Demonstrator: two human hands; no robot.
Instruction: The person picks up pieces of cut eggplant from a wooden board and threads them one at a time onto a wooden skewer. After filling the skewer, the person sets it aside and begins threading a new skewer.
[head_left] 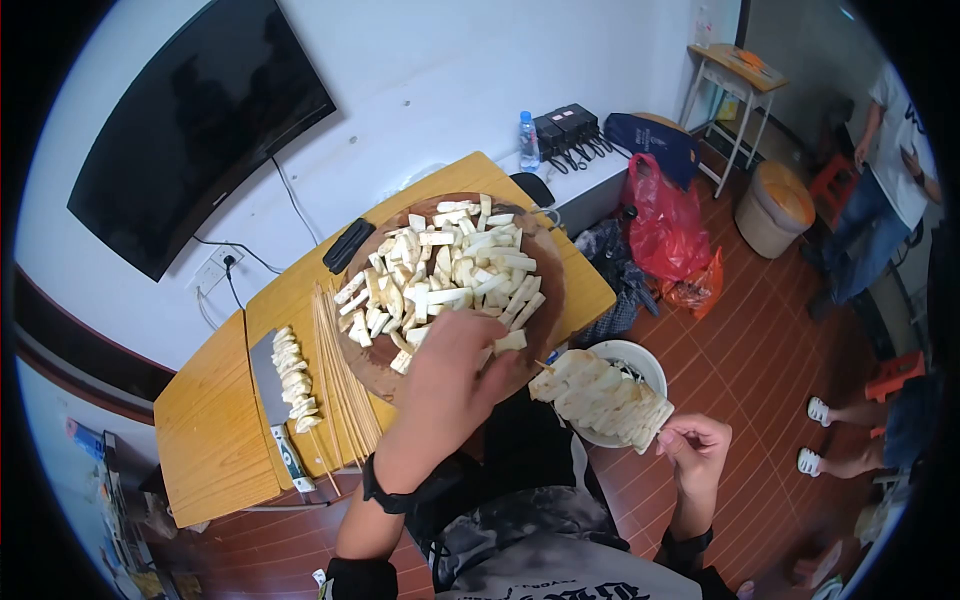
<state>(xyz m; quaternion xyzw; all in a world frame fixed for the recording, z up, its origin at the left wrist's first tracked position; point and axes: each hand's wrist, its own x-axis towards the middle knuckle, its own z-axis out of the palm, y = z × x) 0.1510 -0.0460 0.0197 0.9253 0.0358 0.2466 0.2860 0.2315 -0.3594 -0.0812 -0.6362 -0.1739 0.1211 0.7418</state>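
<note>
My left hand (455,370), with a black band at the wrist, reaches over the near edge of a round wooden board (550,290). Its thumb and index finger are apart beside a pale piece (510,342); the other fingertips are partly hidden. Pale cut vegetable pieces (440,265), resembling peeled eggplant, are heaped on the board. My right hand (695,450) is closed on the near end of a loaded skewer (600,395) packed with such pieces; its pointed tip shows at the far end. Under it stands a white bucket (655,365).
A wooden table (210,430) carries bare bamboo skewers (340,380), a knife (290,460), another filled skewer (293,380) lying along its blade, and a black case (349,245). Red bags (670,220) sit on the floor. Other people (890,170) are at the right.
</note>
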